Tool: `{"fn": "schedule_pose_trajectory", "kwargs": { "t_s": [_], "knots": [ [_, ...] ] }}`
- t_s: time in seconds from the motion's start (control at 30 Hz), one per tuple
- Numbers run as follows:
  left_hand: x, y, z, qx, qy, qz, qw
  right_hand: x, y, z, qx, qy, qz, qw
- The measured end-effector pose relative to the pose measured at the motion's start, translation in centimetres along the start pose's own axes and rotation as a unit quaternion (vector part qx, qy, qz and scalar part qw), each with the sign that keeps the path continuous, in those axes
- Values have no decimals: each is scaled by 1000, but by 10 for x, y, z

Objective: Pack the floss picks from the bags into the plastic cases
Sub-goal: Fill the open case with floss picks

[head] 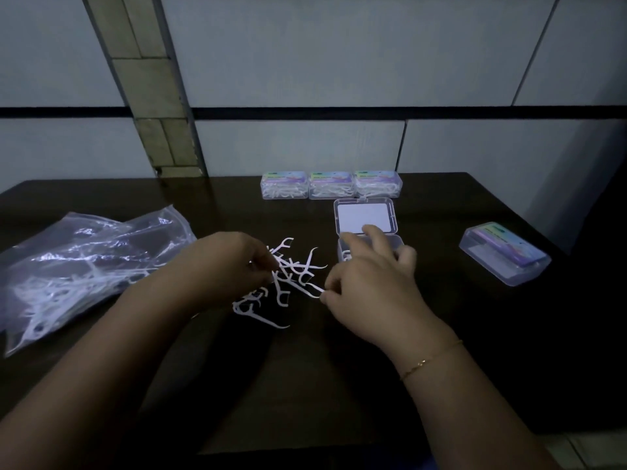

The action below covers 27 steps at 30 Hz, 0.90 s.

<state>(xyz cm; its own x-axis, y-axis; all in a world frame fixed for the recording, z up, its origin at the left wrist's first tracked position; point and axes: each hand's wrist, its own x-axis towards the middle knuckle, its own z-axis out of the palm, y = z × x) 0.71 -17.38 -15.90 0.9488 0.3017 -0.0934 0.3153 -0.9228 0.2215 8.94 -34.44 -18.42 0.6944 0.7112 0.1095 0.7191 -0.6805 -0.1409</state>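
Note:
A loose pile of white floss picks (278,286) lies on the dark table (305,385) in front of me. My left hand (234,262) rests on the pile's left side, fingers closed on several picks. My right hand (369,283) pinches the tip of one floss pick (314,289) at the pile's right edge. Just behind my right hand stands an open clear plastic case (364,220), lid tipped back, its base partly hidden by my fingers. Clear plastic bags (88,262) holding more picks lie at the left.
Three closed, filled cases (330,185) stand in a row at the table's far edge by the wall. Another closed case (504,252) lies at the right. The table's right edge drops off near it.

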Motion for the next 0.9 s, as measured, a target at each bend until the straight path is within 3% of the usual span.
{"fn": "schedule_pose_trajectory", "kwargs": {
  "t_s": [0.13, 0.27, 0.53, 0.7, 0.9],
  "knots": [
    [-18, -10, 6, 8, -43, 23, 999, 2, -6, 6, -44, -13, 12, 999],
    [-24, -20, 17, 22, -34, 51, 998, 10, -15, 8, -30, -18, 8, 999],
    [-19, -24, 34, 23, 77, 45, 996, 27, -31, 21, -25, 24, 26, 999],
    [-15, -19, 42, 43, 126, 6, 991, 32, -31, 20, -54, -44, 84, 994],
    [-10, -17, 47, 57, 129, -52, 989, 39, -27, 9, -43, -71, 67, 994]
  ]
}}
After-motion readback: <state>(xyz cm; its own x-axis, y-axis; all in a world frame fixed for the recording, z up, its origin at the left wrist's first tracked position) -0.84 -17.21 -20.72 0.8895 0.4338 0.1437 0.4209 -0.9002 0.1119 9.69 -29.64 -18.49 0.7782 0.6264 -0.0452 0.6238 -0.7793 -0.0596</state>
